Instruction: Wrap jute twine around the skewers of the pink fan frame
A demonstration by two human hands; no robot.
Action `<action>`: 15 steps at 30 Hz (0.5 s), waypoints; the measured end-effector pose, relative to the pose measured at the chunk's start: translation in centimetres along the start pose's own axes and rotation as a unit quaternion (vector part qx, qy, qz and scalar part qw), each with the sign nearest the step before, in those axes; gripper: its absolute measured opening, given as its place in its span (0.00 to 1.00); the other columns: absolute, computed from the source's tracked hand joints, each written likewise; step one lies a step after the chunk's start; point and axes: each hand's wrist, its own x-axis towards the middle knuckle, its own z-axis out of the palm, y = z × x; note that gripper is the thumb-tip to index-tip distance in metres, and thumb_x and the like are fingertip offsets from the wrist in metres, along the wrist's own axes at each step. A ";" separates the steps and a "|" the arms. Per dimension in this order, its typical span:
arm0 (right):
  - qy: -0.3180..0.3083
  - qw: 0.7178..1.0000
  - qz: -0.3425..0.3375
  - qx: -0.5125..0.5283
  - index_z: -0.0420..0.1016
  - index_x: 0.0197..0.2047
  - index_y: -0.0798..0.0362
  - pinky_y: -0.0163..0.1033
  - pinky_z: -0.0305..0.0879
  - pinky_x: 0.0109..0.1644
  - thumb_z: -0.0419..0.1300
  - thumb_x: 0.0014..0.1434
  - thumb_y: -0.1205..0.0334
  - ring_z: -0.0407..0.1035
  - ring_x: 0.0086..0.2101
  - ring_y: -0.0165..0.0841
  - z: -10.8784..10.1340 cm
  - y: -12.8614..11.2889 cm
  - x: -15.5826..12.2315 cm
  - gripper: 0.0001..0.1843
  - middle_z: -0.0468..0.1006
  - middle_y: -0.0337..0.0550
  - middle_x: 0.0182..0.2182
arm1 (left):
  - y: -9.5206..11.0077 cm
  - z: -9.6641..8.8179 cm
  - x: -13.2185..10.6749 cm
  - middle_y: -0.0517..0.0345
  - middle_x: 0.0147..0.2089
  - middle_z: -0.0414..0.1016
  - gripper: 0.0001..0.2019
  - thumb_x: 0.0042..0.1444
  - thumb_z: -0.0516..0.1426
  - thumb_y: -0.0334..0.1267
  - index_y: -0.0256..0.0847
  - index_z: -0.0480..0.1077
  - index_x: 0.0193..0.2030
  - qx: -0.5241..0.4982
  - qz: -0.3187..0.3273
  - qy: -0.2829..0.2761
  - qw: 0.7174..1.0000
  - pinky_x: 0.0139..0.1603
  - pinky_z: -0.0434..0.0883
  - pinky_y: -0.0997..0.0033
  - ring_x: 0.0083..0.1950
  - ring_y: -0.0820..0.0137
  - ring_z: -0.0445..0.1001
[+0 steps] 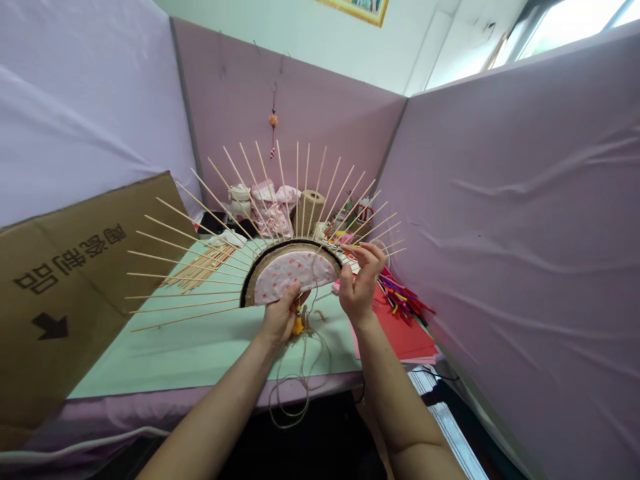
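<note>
One fan [286,271] runs crosswise, gripped by my left hand [280,316], its right end beside my right hand [361,288], thumb and fingers parted.

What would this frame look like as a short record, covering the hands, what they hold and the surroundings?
Piece: half-round piece, pale spotted cloth face, dark outer rim, thin sticks fanning outward
Left hand: grips the piece's lower edge
Right hand: raised at the piece's right end, fingers bent; contact unclear
Beneath: twine in loose loops; yellow tassel beside the left hand
Table, left: bundle of loose sticks
Table, right: red sheets, colourful fuzzy stems
Far left: printed cardboard
</note>
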 end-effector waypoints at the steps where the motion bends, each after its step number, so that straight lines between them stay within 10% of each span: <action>1: 0.008 1.000 -0.004 0.005 0.59 0.57 0.49 0.59 0.64 0.59 0.49 0.61 0.69 0.57 0.59 0.41 0.1 0.0 -0.1 0.21 0.59 0.52 0.54 | 0.0 0.0 0.0 0.62 0.34 0.79 0.14 0.40 0.70 0.33 0.39 0.73 0.34 0.001 0.001 -0.001 1.000 0.48 0.76 0.67 0.37 0.74 0.78; 10: -0.057 0.998 -0.014 -0.005 0.62 0.54 0.51 0.56 0.65 0.60 0.52 0.60 0.67 0.58 0.58 0.41 0.4 -0.1 0.1 0.18 0.62 0.52 0.52 | 0.2 0.1 -0.3 0.62 0.38 0.80 0.14 0.42 0.69 0.32 0.42 0.74 0.37 0.013 0.013 -0.024 1.000 0.49 0.76 0.67 0.40 0.73 0.78; 15: 0.042 0.998 0.011 0.046 0.60 0.56 0.49 0.57 0.66 0.58 0.49 0.61 0.67 0.60 0.58 0.41 -0.2 0.1 -0.1 0.19 0.58 0.52 0.53 | 0.1 0.0 -0.1 0.61 0.33 0.79 0.12 0.42 0.69 0.34 0.40 0.72 0.33 0.012 0.005 -0.007 1.000 0.48 0.76 0.66 0.37 0.72 0.79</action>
